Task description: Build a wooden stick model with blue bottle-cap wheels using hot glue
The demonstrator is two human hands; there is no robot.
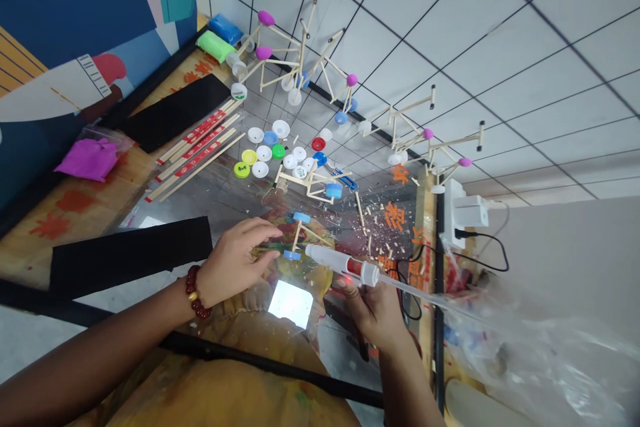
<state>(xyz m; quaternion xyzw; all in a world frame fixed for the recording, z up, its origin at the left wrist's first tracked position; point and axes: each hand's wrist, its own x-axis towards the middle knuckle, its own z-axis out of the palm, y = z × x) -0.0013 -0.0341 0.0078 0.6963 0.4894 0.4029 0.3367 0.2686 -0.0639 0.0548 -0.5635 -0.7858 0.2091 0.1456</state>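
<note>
My left hand (235,263), with a red bead bracelet (195,291) on its wrist, grips a small wooden stick frame (305,237) fitted with blue bottle caps (301,217). The frame's lower cap sits just past my thumb. My right hand (373,310) is closed around a white and red hot glue pen (340,265), with a long clear glue stick (415,297) running out to the right. The pen's tip points left, close to the frame and the lower cap. Both hands are over a clear plastic sheet (235,207).
Several stick models with bottle caps stand on the far tiled surface (400,47). Loose bottle caps (270,139), wrapped chopsticks (197,147), blue and green clay packs (215,47), and wood shavings lie ahead. A power strip (455,213) and a plastic bag (545,347) are on the right.
</note>
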